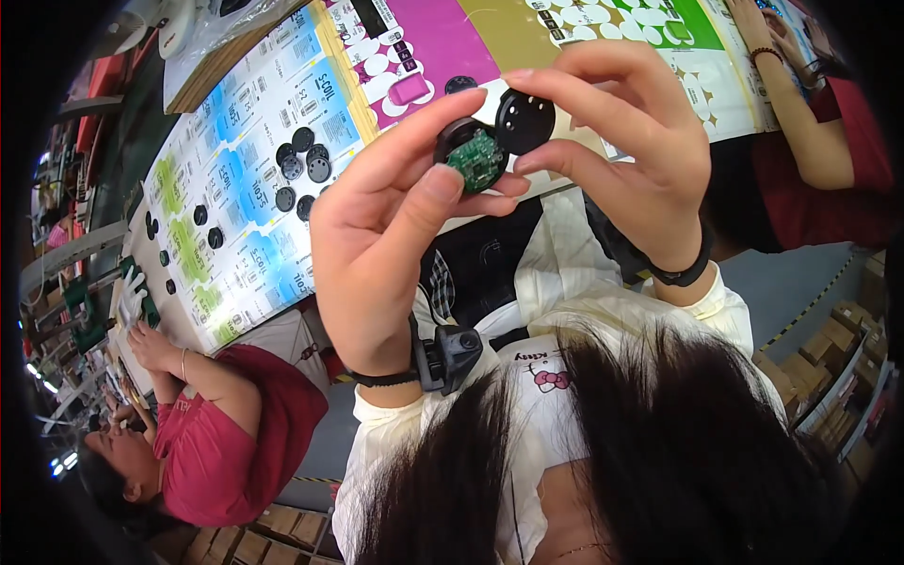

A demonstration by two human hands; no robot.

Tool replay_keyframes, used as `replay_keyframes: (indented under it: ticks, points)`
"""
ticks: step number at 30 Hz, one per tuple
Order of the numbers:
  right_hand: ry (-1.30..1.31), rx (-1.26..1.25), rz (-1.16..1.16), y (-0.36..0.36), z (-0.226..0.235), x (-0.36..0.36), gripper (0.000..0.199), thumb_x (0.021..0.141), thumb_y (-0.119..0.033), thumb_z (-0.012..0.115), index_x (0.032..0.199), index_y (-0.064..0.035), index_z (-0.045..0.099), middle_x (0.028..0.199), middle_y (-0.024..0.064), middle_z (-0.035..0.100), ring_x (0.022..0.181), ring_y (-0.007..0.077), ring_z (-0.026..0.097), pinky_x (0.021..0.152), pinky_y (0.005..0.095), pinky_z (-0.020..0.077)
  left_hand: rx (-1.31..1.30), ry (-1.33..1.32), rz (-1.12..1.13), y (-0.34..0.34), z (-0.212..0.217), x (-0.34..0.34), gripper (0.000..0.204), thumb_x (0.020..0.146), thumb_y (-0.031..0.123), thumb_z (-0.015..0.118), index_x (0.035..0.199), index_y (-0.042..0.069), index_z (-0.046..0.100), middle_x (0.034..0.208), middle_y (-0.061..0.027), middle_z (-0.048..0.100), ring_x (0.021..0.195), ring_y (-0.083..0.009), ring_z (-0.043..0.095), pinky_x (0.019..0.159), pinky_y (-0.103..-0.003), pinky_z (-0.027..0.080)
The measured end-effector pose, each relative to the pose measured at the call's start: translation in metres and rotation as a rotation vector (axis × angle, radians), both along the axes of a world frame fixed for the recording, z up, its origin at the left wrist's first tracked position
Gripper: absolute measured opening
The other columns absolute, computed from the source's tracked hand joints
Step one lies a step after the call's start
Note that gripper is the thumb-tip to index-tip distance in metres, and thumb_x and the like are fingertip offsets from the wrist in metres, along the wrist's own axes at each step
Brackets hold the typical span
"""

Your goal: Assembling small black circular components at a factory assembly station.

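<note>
Long worktable [527, 28], grey floor [800, 282], stacked cardboard boxes [829, 348]

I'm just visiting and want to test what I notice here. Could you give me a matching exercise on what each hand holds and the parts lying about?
Things:
1. left hand
2. right hand
3. loose black round parts
4. co-worker in a red shirt

Places or states:
A. lying on the printed sheets of the table
B. holds a round black cover
C. seated at the left, lower in the picture
D. holds a round black shell with a green circuit board inside

Pairs: 1-D, 2-B, 3-A, 4-C
</note>
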State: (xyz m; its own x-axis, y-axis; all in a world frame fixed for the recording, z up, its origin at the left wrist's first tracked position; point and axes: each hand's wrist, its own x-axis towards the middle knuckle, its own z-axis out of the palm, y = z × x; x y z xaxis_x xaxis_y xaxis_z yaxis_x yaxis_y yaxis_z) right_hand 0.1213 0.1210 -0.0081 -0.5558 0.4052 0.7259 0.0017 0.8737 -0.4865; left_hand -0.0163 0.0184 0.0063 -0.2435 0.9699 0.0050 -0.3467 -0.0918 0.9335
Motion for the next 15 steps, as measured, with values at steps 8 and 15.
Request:
replay_keyframes:
  ticks: [8,15]
  points:
    - [0.008,-0.016,0.123,-0.016,0.022,-0.01,0.045,0.049,-0.008,0.07,0.092,-0.0012,0.059,0.083,0.0045,0.043,0.068,0.0115,0.045,0.055,0.02,0.0388,0.097,-0.059,-0.035,-0.004,-0.013,-0.004,0.043,0.076,0.016,0.057,0.112,-0.003,0.041,0.102,-0.0148,0.052,0.091,-0.0218,0.053,0.077,-0.03,0.046]
    - [-0.019,0.006,0.106,-0.018,0.018,-0.011,0.046,0.048,-0.009,0.071,0.092,-0.0022,0.06,0.082,0.0048,0.042,0.067,0.0117,0.045,0.055,0.0202,0.039,0.082,-0.109,-0.026,-0.007,-0.015,-0.004,0.049,0.073,0.018,0.061,0.112,-0.003,0.041,0.102,-0.0137,0.052,0.09,-0.021,0.054,0.077,-0.03,0.046]
